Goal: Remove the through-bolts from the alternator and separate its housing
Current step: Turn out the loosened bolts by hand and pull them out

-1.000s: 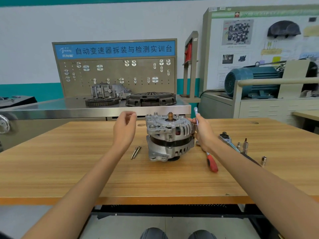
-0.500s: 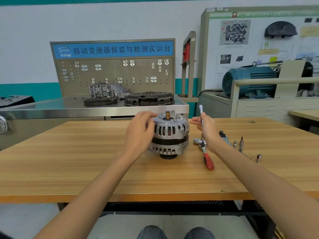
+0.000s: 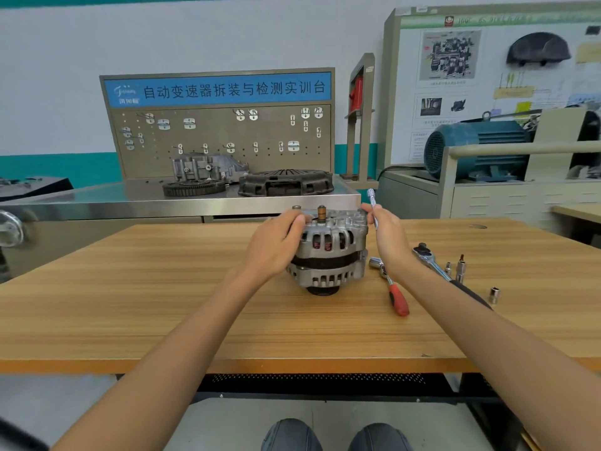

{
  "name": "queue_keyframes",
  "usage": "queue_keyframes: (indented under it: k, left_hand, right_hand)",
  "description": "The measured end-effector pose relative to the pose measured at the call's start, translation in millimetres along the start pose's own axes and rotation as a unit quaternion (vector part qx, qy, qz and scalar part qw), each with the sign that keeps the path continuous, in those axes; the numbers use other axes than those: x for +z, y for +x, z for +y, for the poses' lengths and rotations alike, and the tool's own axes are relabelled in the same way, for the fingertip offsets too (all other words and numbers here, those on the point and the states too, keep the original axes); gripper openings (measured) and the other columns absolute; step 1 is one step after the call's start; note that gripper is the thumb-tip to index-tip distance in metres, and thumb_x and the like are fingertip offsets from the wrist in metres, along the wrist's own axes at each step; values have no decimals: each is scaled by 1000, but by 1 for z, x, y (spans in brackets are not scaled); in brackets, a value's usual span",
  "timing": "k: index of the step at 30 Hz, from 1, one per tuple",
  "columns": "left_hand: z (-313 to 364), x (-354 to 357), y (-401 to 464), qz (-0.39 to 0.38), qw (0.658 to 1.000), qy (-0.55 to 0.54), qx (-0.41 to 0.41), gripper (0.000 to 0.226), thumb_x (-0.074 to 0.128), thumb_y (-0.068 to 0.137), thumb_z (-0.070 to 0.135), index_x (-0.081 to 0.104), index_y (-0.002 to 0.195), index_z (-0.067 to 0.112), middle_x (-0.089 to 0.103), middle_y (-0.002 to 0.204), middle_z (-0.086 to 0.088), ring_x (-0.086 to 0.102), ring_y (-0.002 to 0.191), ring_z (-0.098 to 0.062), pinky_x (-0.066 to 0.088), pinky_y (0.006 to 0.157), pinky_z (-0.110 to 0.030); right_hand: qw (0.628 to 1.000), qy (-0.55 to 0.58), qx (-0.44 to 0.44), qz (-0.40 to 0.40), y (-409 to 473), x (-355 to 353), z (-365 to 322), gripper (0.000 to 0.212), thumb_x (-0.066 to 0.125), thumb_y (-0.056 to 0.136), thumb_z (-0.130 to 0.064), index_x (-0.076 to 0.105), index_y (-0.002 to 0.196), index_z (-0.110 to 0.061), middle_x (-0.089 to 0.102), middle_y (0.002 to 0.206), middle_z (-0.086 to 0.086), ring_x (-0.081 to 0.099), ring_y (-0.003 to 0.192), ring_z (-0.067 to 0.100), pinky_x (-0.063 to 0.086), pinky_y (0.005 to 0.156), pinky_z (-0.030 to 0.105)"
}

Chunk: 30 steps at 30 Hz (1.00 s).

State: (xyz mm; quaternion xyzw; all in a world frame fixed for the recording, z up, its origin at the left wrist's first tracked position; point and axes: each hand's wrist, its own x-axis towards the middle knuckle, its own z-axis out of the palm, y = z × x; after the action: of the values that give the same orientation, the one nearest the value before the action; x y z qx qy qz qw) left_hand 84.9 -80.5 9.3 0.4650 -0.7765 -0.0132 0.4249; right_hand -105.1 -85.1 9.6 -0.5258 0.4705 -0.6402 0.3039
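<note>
The left hand (image 3: 276, 249) cupped the alternator (image 3: 328, 252), fingers curled round it; the right hand (image 3: 388, 237) pinched a through-bolt (image 3: 372, 206). A loose grip could topple the housing onto the bench (image 3: 162, 304).

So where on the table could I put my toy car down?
The wooden table is bare left of the alternator, and along the front edge between the arms. It is crowded on the right: a red-handled driver, a ratchet and small sockets lie there.
</note>
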Motion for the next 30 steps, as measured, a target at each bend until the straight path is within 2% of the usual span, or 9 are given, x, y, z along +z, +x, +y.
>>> queue_keyframes:
  k: [5,9,11,13,15,18,22,26,30]
  left_hand:
    - [8,3,7,-30,999,7,-22,37,35,102,38,58,121,17,63,111,1,56,101,-15,42,80,-31]
    - [15,13,1,-2,999,30,41,38,43,98,40,57,125,18,63,116,2,56,104,-12,43,81,-27]
    - [14,16,-2,-1,999,16,46,41,45,98,39,52,132,18,60,125,1,54,112,-13,45,91,-32]
    - [11,15,-3,-14,999,-24,36,40,44,99,36,50,135,18,59,127,2,53,115,-13,45,97,-40]
    - [8,12,-3,-31,998,-57,25,38,44,100,32,50,134,18,60,125,2,54,114,-14,45,97,-43]
    - [6,8,-3,-46,994,-94,4,35,44,100,29,50,134,20,60,123,3,54,112,-13,46,96,-41]
    - [4,7,-3,-53,990,-132,-17,34,44,100,26,50,133,21,59,124,4,54,112,-12,46,95,-35]
    - [2,6,1,-77,982,-170,-36,30,44,100,23,51,129,23,58,104,13,53,94,-1,43,80,-26]
    - [0,4,3,-91,977,-185,-52,31,45,98,23,51,129,25,59,107,10,55,95,-3,42,76,-23]
  right_hand:
    - [998,2,-30,53,3,-8,-1,32,32,96,-15,42,65,-17,59,106,-2,46,86,-4,30,69,11]
    - [996,-29,-49,63,6,-9,-4,30,38,95,-14,46,66,-17,48,104,1,44,85,-1,32,76,24]
    - [994,-55,-67,61,4,-7,-7,30,40,96,-17,51,68,-19,43,98,-2,44,90,5,31,80,25]
    - [992,-77,-100,28,0,-5,-12,29,39,98,-22,54,74,-20,46,95,-5,44,91,4,32,74,21]
    - [988,-84,-128,-13,-4,-2,-17,26,39,100,-24,59,84,-19,53,94,-6,46,89,-2,34,72,17]
    - [983,-89,-152,-48,-7,3,-27,21,44,99,-23,63,94,-16,53,80,-3,48,75,5,40,67,18]
    - [971,-122,-174,-111,-8,9,-38,18,44,99,-19,61,94,-16,52,73,-8,50,69,2,40,62,6]
    - [949,-197,-177,-171,-7,13,-46,18,42,100,-20,59,94,-16,51,74,-7,50,72,5,40,68,18]
    - [934,-230,-178,-206,-7,15,-50,21,40,100,-19,58,88,-21,51,75,-4,49,73,9,42,74,28]
